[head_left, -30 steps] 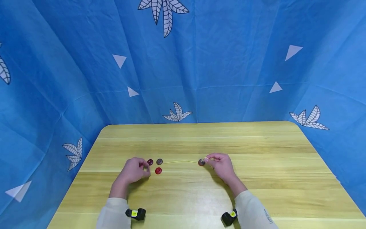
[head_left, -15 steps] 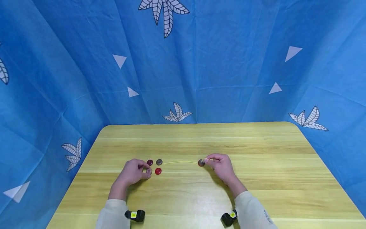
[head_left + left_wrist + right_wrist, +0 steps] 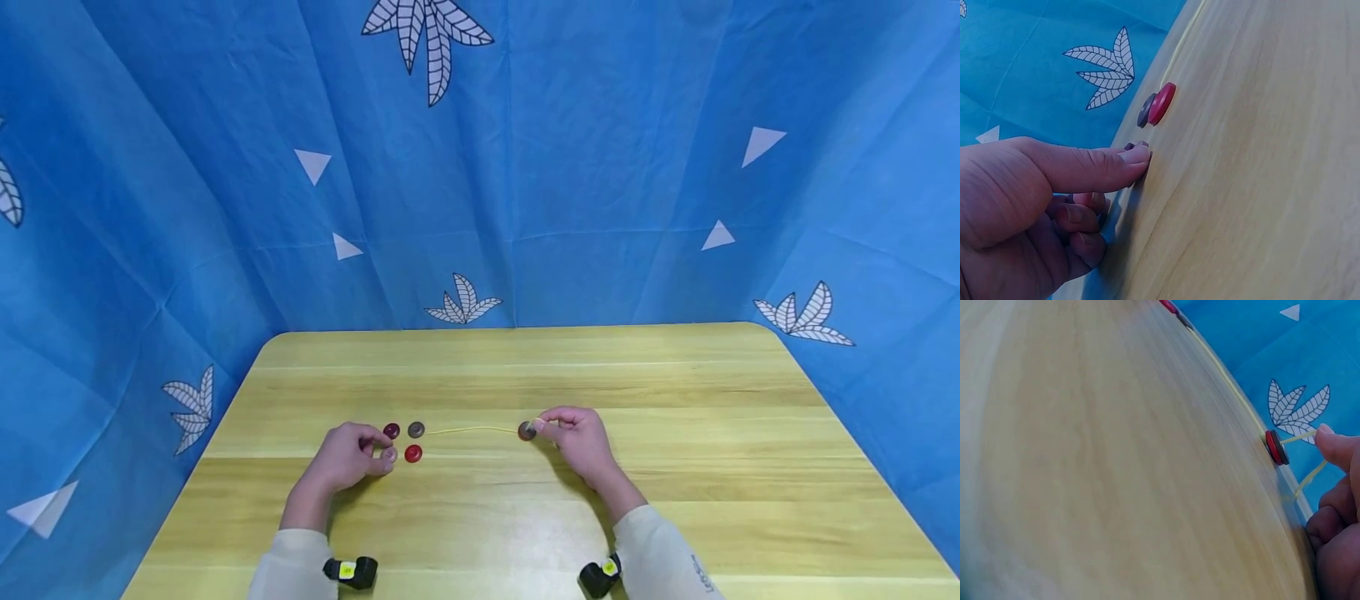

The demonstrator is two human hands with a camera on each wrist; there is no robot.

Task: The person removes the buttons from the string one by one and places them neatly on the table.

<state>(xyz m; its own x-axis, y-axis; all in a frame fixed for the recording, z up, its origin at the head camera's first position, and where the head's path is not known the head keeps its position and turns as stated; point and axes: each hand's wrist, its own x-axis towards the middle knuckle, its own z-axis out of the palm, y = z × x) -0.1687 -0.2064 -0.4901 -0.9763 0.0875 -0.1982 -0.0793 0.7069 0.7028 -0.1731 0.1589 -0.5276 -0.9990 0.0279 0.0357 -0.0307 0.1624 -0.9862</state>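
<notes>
My left hand (image 3: pixel 341 457) is at the left of a button cluster, thumb and index finger spread on either side of a pale pinkish button (image 3: pixel 389 454). In the left wrist view the thumb (image 3: pixel 1097 167) mostly hides that button. Beside it lie a dark red button (image 3: pixel 392 431), a grey-brown button (image 3: pixel 416 429) and a bright red button (image 3: pixel 413 453). A thin yellow string (image 3: pixel 472 428) runs from near the grey-brown button to a grey button (image 3: pixel 1280 450) stacked on a red button (image 3: pixel 1270 447). My right hand (image 3: pixel 581 442) pinches the string's loop beyond that stack.
Everything lies on a light wooden table (image 3: pixel 480 525) with rounded far corners. Behind it and along the sides hangs a blue cloth (image 3: pixel 585 167) with white leaf and triangle prints. A black wrist camera (image 3: pixel 360 572) sits at the left sleeve, another black camera (image 3: pixel 598 577) at the right.
The pale button, hidden by the left hand at first, has come into sight beside the red one. My left thumb has drawn back from it. The right hand keeps its pinch in place.
</notes>
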